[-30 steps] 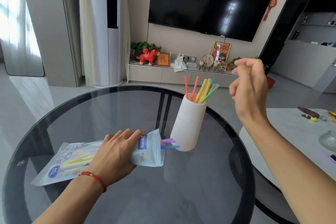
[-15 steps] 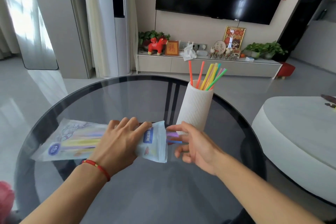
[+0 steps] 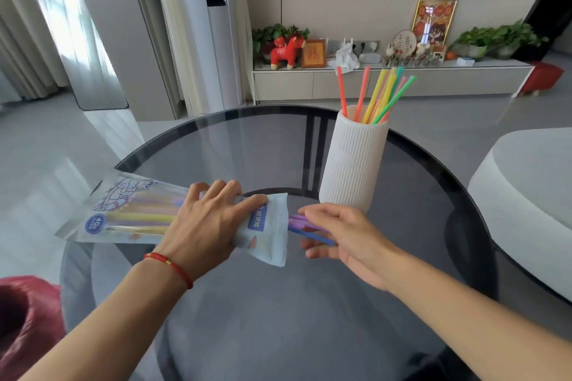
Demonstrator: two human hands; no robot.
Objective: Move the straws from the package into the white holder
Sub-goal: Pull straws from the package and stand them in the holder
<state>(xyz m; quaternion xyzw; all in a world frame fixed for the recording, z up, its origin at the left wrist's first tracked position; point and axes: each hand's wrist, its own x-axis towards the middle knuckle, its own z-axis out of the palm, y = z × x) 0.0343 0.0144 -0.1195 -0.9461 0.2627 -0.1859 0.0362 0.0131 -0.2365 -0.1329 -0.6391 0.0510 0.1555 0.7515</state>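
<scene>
A clear straw package [image 3: 130,213] lies flat on the round glass table [image 3: 278,318], its open end pointing right. My left hand [image 3: 207,226] presses down on its middle. Purple and blue straw ends [image 3: 305,227] stick out of the opening. My right hand [image 3: 343,233] sits at those ends, thumb and fingers closing around the purple straws. The ribbed white holder [image 3: 353,161] stands upright just behind my right hand, with several coloured straws [image 3: 376,96] leaning inside it.
A red bag [image 3: 24,328] sits at the lower left beside the table. A white rounded table [image 3: 526,195] stands to the right. A TV cabinet with a red horse toy [image 3: 286,51] and plants lines the far wall.
My right hand dropped from beside the holder's straws down to the package opening and now reaches the protruding purple straws. My left hand stays on the package.
</scene>
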